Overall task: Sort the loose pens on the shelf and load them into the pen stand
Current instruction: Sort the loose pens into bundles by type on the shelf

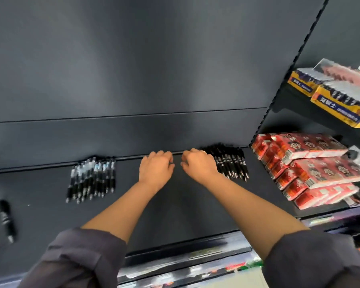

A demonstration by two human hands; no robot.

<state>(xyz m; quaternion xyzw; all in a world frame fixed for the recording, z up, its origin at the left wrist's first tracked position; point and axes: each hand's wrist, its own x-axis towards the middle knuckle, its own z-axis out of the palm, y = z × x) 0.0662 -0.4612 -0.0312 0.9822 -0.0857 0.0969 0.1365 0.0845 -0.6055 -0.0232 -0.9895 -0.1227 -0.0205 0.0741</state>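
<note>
Head view: left hand [156, 169], right hand [198, 165] curled; hold unclear.

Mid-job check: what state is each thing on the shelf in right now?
clear pens: lying grouped on shelf
black pens: lying grouped on shelf
single pen: lying apart, far left
left hand: fingers curled, contents hidden
right hand: fingers curled beside black pens

Black pens [232, 163] partly behind right hand [197, 166], yellow box [339, 106] cut off

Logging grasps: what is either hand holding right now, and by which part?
Cannot be told: the left hand and right hand are both curled, knuckles up, hiding any hold.
</note>
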